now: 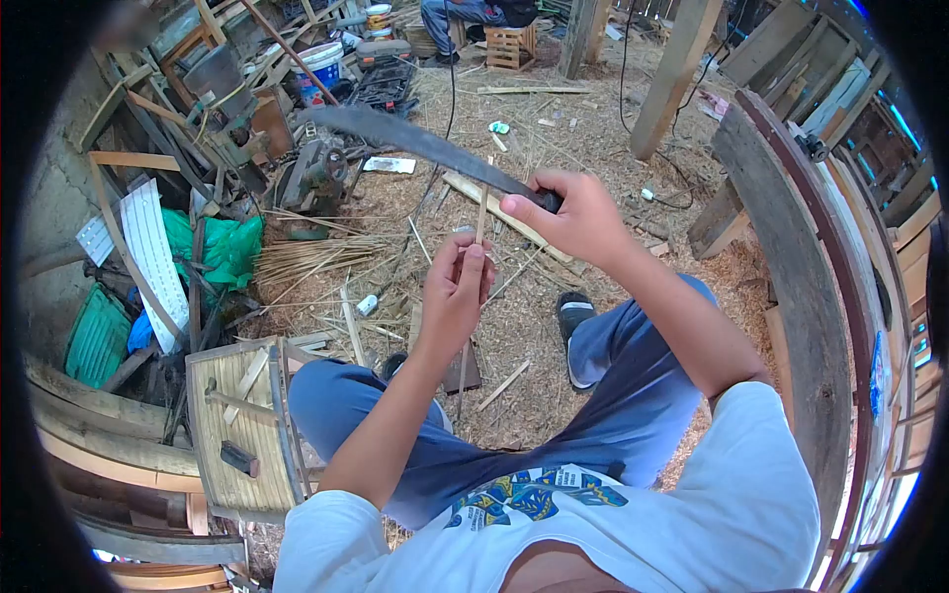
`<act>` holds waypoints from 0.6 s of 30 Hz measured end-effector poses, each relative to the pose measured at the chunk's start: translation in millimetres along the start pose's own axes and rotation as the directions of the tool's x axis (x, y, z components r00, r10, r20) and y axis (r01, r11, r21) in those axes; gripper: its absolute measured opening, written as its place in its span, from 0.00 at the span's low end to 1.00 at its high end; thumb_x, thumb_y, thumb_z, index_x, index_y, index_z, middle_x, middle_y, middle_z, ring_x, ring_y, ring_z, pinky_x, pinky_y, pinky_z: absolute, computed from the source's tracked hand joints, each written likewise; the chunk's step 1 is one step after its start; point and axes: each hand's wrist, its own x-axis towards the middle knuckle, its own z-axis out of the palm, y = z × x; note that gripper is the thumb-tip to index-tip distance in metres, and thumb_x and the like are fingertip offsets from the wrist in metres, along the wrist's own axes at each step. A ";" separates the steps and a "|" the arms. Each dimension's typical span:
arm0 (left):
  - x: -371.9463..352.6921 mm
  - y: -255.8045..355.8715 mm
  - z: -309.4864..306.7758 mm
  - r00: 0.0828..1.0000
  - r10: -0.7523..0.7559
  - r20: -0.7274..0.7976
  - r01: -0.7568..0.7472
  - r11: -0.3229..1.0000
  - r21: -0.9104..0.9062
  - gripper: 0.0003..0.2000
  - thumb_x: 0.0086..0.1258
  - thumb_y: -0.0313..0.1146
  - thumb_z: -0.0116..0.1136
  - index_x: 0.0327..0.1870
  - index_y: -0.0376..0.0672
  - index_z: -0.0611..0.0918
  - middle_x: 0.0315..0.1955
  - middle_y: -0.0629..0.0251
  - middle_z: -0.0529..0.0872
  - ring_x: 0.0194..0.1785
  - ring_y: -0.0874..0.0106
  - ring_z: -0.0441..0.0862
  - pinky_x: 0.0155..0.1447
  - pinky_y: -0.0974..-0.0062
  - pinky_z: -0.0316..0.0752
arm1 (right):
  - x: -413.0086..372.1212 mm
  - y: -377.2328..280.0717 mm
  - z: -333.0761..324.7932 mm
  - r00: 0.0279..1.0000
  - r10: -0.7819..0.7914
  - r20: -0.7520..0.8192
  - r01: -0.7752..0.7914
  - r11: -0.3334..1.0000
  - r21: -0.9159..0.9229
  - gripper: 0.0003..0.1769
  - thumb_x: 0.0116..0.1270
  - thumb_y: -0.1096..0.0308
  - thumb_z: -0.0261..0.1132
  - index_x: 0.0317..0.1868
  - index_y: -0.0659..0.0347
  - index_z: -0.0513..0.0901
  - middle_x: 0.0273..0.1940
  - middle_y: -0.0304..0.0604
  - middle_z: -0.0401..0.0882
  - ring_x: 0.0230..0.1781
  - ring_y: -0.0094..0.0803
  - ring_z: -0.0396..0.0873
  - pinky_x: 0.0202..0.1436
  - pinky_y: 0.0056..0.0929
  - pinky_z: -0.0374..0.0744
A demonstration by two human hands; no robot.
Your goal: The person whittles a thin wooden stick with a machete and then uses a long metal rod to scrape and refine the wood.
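Holds thin bamboo strip point(482, 212) upright above the knees, fingers of left hand point(455, 296) wrapped tight around it. Clenches knife point(415, 141) by the handle in right hand point(578, 219). Presses blade on strip just above left thumb; with a slip downward, likely cuts it.

Thin, pale bamboo strip point(481, 212) stood nearly upright, gripped in the left hand point(457, 287). Long, dark, curved knife point(415, 141), grasped by the right hand point(573, 217), crossed the strip's upper end, its tip pointing left.
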 end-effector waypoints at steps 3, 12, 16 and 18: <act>-3.1 3.4 5.7 0.994 0.105 0.022 -0.106 0.992 0.063 0.08 0.87 0.34 0.48 0.50 0.40 0.77 0.29 0.72 0.79 0.29 0.86 0.71 0.30 0.82 0.65 | -3.4 -1.8 -15.5 0.985 -0.158 -0.065 0.144 0.974 -0.175 0.33 0.62 0.31 0.73 0.31 0.59 0.88 0.19 0.45 0.80 0.20 0.40 0.82 0.27 0.38 0.76; -21.0 83.2 71.8 0.906 0.243 0.346 -0.343 0.901 0.266 0.07 0.87 0.30 0.44 0.49 0.37 0.74 0.24 0.71 0.74 0.27 0.84 0.68 0.31 0.79 0.64 | -75.9 -19.8 -105.8 0.897 -0.320 -0.306 0.160 0.878 -0.451 0.35 0.55 0.31 0.77 0.30 0.60 0.82 0.21 0.44 0.78 0.21 0.43 0.80 0.27 0.37 0.75; -24.7 124.1 111.1 0.843 0.150 0.516 -0.397 0.821 0.409 0.07 0.86 0.31 0.46 0.47 0.36 0.74 0.21 0.72 0.74 0.25 0.83 0.67 0.31 0.78 0.63 | -113.8 -18.7 -133.4 0.897 -0.159 -0.412 -0.005 0.929 -0.369 0.31 0.56 0.39 0.80 0.32 0.62 0.83 0.22 0.45 0.78 0.21 0.40 0.79 0.28 0.35 0.74; -18.0 134.9 127.8 0.821 0.081 0.566 -0.389 0.805 0.449 0.09 0.86 0.32 0.46 0.49 0.37 0.76 0.21 0.72 0.74 0.24 0.83 0.68 0.31 0.78 0.63 | -126.0 -15.3 -138.4 0.871 -0.085 -0.483 -0.075 0.950 -0.303 0.28 0.58 0.43 0.80 0.32 0.62 0.84 0.21 0.45 0.78 0.20 0.38 0.79 0.27 0.34 0.74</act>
